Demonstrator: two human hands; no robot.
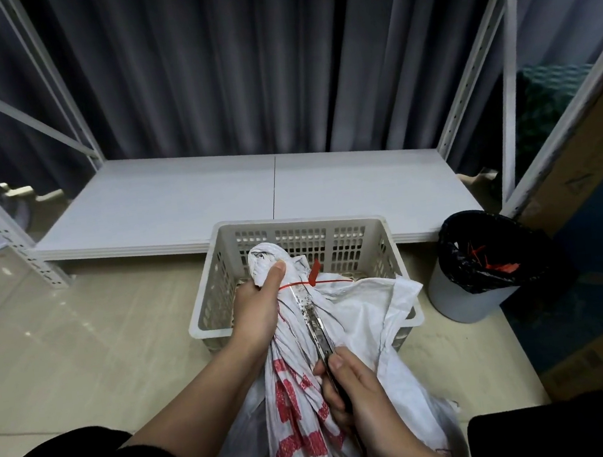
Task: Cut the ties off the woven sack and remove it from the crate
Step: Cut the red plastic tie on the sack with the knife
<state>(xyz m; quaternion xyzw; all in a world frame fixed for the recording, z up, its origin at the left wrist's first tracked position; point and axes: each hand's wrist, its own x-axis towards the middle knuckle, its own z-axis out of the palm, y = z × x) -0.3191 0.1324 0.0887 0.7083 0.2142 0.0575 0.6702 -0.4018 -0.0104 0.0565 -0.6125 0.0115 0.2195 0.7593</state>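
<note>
A white woven sack (363, 319) with red print drapes out of the beige slotted crate (292, 225) toward me. A red tie (330, 280) circles its bunched neck, with a red tag sticking up beside it. My left hand (258, 304) grips the sack's neck just below the twisted top, thumb pressed on the fabric. My right hand (352, 391) holds scissors (312, 321) by the dark handles. The worn metal blades run up along the sack and their tips meet the red tie.
A grey bin (462, 300) lined with a black bag stands right of the crate and holds several red tie scraps. A low white shelf board (177, 208) lies behind the crate, framed by white metal uprights. Cardboard boxes stand at the far right. Tiled floor lies to the left.
</note>
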